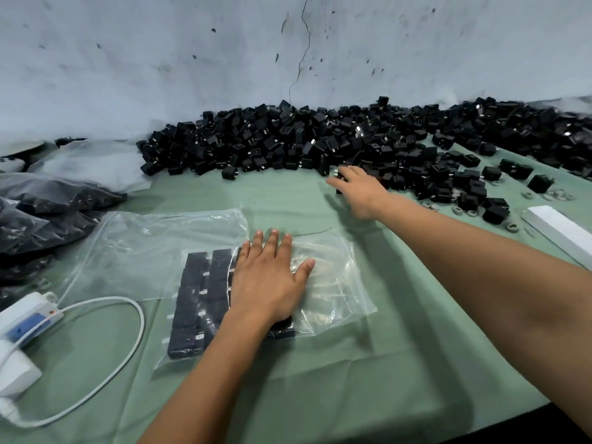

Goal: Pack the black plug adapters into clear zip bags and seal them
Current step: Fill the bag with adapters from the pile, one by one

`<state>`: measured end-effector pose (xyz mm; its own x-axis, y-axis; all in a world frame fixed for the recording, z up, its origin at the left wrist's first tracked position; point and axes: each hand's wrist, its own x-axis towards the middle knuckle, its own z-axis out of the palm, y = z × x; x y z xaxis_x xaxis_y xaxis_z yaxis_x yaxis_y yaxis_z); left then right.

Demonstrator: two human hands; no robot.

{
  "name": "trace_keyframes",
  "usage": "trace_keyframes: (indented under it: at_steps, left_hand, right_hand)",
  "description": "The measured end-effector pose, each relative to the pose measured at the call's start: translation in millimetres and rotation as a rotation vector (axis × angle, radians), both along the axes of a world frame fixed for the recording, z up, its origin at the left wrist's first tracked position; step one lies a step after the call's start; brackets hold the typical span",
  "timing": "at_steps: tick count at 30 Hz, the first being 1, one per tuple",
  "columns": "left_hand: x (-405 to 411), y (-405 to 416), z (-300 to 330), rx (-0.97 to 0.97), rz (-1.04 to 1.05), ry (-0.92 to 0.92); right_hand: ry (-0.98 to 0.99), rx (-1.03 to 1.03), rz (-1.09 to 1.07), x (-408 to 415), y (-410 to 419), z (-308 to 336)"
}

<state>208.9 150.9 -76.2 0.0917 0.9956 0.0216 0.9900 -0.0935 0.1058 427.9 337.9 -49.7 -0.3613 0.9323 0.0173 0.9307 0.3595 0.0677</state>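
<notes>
My left hand [269, 280] lies flat, fingers straight, on the clear zip bag [333, 283] of rowed adapters [205, 293]; right hand [357, 187] curls around one black plug adapter [340, 175] at the worktop pile [288, 136].

My left hand [267, 280] hides several bagged adapters [205, 296]; my right hand [358, 190] covers what it grips at the blurred pile [288, 139], cut off upper right.

Matt black plastic plug adapters [320, 139] heap on a matt green cloth tabletop [352, 363]; the clear zip bag [336, 283] is glossy, crinkled film; the wall [192, 59] is rough.
</notes>
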Motion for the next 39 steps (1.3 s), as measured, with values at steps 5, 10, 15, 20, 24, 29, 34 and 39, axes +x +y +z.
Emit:
trace_keyframes:
  at_steps: [5,10,15,20,24,29,34,39]
  left_hand:
    - [3,0,2,-0.002,0.002,-0.015]
    - [1,-1,3,-0.028,0.007,-0.027]
    - [13,-4,22,0.083,0.019,-0.055]
    - [70,-11,51,0.303,0.091,-0.234]
    - [100,-9,59,0.111,0.114,-0.280]
    - [89,-7,61,0.163,0.174,-0.357]
    - [90,-20,69,0.319,0.163,-0.364]
    - [98,-31,79,0.433,0.123,-0.332]
  right_hand:
    - [0.201,0.049,0.021,-9,-9,0]
    - [0.443,0.021,-0.075,2,-42,-5]
    - [0.902,-0.047,-0.289,31,-81,-8]
    - [1.274,-0.285,-0.257,39,-118,-12]
    - [1.331,-0.419,-0.186,41,-140,-4]
    - [1.224,-0.583,-0.088,36,-157,9]
    - [1.013,-0.590,-0.001,4,-165,21]
    - [1.147,-0.401,-0.034,-31,-166,12]
